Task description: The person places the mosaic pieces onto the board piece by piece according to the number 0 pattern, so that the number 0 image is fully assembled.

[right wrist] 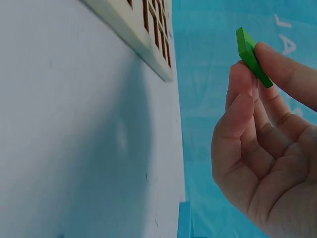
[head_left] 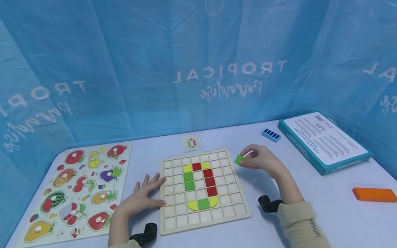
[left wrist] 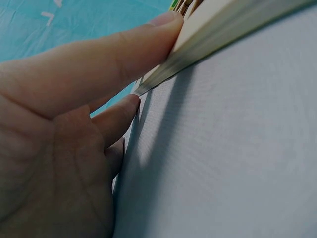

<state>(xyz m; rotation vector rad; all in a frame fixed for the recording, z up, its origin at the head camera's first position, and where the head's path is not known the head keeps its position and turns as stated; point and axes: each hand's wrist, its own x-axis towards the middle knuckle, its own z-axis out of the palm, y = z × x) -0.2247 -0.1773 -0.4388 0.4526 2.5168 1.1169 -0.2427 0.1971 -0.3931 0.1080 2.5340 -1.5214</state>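
A wooden grid board (head_left: 182, 221) lies on the table with red, green and yellow tiles forming a ring in its cells. My left hand (head_left: 141, 200) rests at the board's left edge, fingers spread. Its thumb (left wrist: 143, 39) touches the board's rim in the left wrist view. Just off the board's right edge, my right hand (head_left: 263, 160) pinches a green tile (head_left: 239, 160) between thumb and fingertips. In the right wrist view the green tile (right wrist: 250, 57) is held up above the table, apart from the board. A bit of red shows below the right fingers in the head view.
A small pattern card (head_left: 191, 143) lies behind the board. On the left is a fruit puzzle board (head_left: 52, 225). To the right are a blue slotted piece (head_left: 271, 135), a teal box (head_left: 325, 138) and an orange block (head_left: 375, 194). Blue curtains surround the table.
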